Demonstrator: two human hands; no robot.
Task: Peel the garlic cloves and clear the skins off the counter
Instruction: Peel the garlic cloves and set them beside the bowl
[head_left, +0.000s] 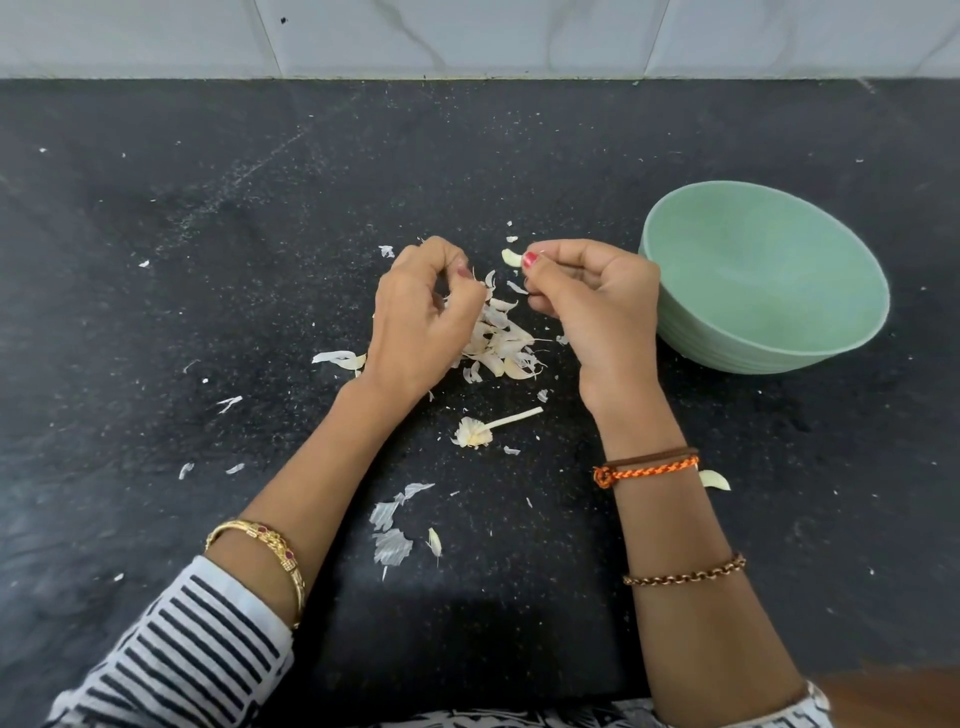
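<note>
Right hand (592, 306) pinching a garlic clove (511, 257) beside the green bowl (763, 275). Left hand (426, 317) curled over the skins (498, 343), grip unclear.

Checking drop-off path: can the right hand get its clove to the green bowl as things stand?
Probably yes. The right hand pinches a garlic clove right beside the green bowl, whose open mouth looks empty, with nothing between them.

Both forearms reach forward from the near edge, converging toward the middle. The left hand (423, 317) has its fingers curled inward, thumb meeting fingertips. The right hand (587, 306) is curled too, thumb and forefinger pinched at its far-left tip.
</note>
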